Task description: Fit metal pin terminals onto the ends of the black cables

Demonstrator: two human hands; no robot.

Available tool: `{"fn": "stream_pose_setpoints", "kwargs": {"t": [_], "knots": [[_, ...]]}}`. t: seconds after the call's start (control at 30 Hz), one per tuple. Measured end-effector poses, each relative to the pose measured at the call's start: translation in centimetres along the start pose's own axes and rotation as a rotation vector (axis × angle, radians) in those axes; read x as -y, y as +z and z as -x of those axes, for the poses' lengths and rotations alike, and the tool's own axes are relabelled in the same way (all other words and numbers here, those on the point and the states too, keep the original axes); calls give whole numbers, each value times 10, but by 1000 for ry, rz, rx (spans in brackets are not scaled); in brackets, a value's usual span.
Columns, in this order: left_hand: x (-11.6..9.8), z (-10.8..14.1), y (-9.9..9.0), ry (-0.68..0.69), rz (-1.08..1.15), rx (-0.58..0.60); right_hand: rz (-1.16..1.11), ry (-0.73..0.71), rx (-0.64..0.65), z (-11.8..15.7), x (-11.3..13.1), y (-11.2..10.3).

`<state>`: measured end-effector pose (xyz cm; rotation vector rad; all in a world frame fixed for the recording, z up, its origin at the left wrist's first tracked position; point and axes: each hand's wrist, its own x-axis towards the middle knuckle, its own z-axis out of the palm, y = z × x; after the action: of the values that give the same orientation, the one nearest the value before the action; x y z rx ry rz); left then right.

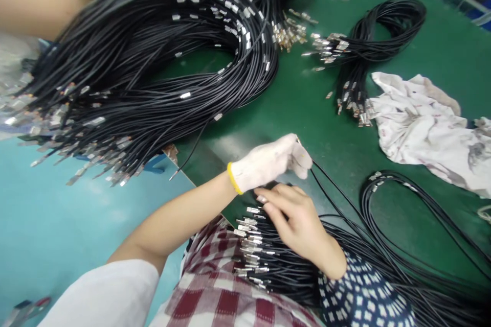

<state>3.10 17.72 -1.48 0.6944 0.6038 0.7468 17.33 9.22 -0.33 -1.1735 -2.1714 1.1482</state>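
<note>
My left hand (pixel 274 161) wears a white knit glove with a yellow cuff. Its fingers are curled closed round thin black cable (pixel 332 181), whose strands run down to the right from the glove. Just below it, my bare right hand (pixel 301 219) has thumb and forefinger pinched together; what lies between the tips is too small to make out. Under and beside this hand, a bundle of black cables (pixel 291 260) lies at the table edge against my checked apron, silver connector ends (pixel 251 237) pointing left.
A big looped bundle of black cables (pixel 172 87) with silver tips covers the left of the green table (pixel 330 127) and overhangs its edge. A smaller coil (pixel 383 36) and crumpled white gloves (pixel 418 117) lie right. Another person's arm (pixel 42 5) reaches in at upper left.
</note>
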Motion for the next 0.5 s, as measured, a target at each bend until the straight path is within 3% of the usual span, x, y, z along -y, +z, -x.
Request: {"fn": "stream_pose_setpoints", "kwargs": {"t": [0.07,0.13,0.23,0.27,0.37,0.5], "knots": [[-3,6,-1,175,-109,-196,229,-90,-20,3,4,-10],[-3,11,0,316,-315,-388,376,-57,-100,5,0,-25],[2,17,5,321,-648,-539,708,241,-309,5,-20,-47],[4,18,7,290,-731,-560,783,313,-311,6,-28,-53],[9,22,10,239,-888,-637,665,365,-199,10,-43,-60],[14,26,7,348,-943,-821,295,237,-113,23,-43,-61]]}}
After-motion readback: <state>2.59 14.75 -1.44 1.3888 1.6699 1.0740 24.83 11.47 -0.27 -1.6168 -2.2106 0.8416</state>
